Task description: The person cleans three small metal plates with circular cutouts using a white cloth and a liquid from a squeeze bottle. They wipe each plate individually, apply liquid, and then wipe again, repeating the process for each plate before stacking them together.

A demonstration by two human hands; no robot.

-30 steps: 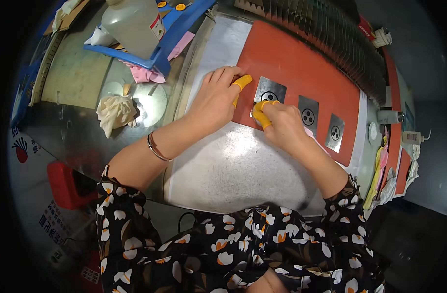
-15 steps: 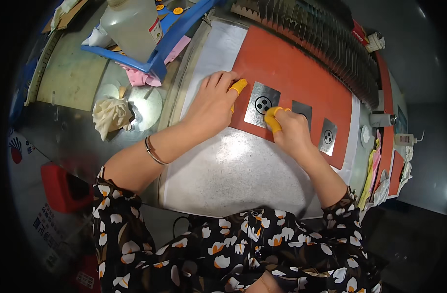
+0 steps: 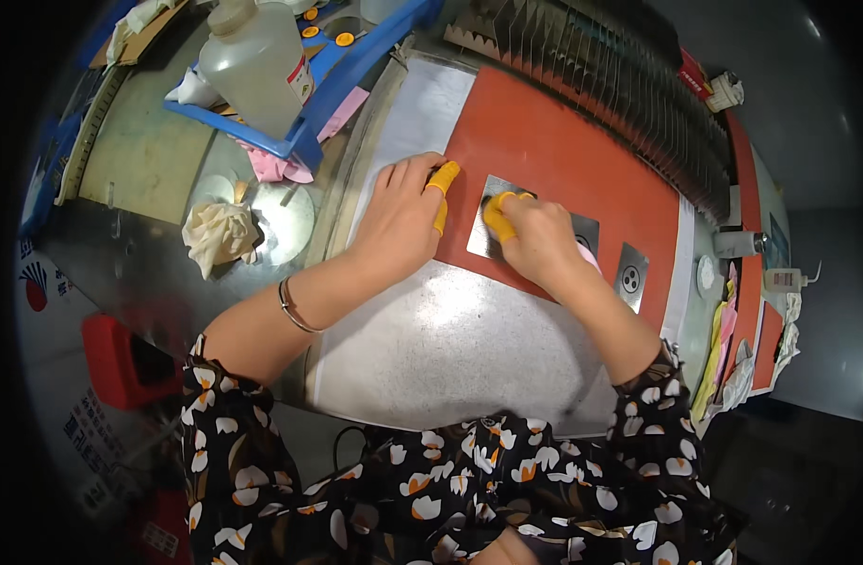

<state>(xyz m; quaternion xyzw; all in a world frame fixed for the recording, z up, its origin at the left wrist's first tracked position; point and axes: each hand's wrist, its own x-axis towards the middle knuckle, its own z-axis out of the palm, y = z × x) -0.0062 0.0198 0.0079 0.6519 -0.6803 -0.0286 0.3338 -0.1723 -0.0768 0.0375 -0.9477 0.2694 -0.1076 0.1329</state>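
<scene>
My right hand (image 3: 537,237) is closed, yellow cots on its thumb and a finger, fingertips pressed down on the leftmost metal plate (image 3: 480,234). A pinkish scrap (image 3: 587,252) shows under the heel of this hand; what the fingers pinch is hidden. That silver plate lies on a red-orange mat (image 3: 554,122). Partly behind my right hand is a second plate (image 3: 588,229), and farther right a third plate (image 3: 630,276) bears a ring with black dots. My left hand (image 3: 403,215), also with yellow cots, rests at the mat's left edge, fingers loosely bent, holding nothing visible.
A rack of thin upright plates (image 3: 610,89) runs along the far side. At far left, a blue tray (image 3: 304,141) holds a large translucent bottle (image 3: 257,71). A crumpled cream cloth (image 3: 217,235) sits left. Small bottles (image 3: 738,245) stand at right.
My right hand has moved left, onto the leftmost plate, covering its printed ring. A pinkish scrap now shows beneath the hand. My left hand has shifted slightly left.
</scene>
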